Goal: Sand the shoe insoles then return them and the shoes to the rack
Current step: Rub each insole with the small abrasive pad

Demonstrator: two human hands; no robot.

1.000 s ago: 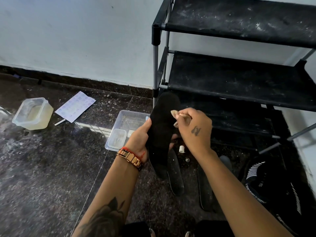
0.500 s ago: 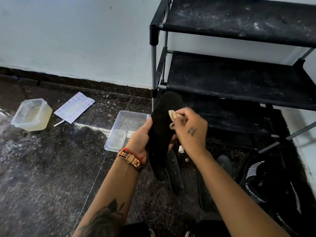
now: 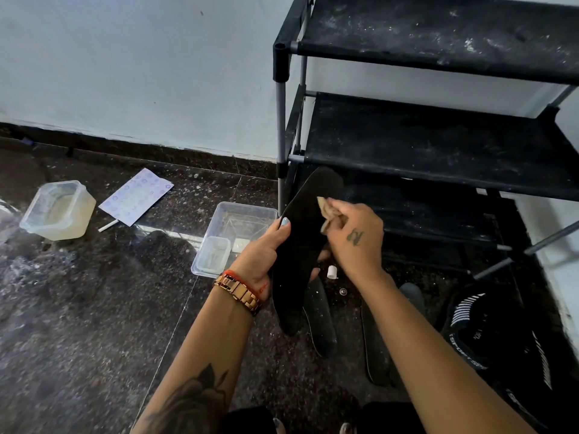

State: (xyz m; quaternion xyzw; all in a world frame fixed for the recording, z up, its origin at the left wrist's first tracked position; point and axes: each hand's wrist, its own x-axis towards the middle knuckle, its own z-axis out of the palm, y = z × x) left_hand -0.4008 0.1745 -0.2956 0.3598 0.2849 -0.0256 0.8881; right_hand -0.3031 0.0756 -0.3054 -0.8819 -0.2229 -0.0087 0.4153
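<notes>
Sandpaper slid toward toe; L hand grips upright insole, toe up, R hand pinches paper

Clear tub of yellowish liquid, printed sheet, shallow clear tray, small white cap

Two insoles lie on the floor before the rack, containers to their left.
</notes>
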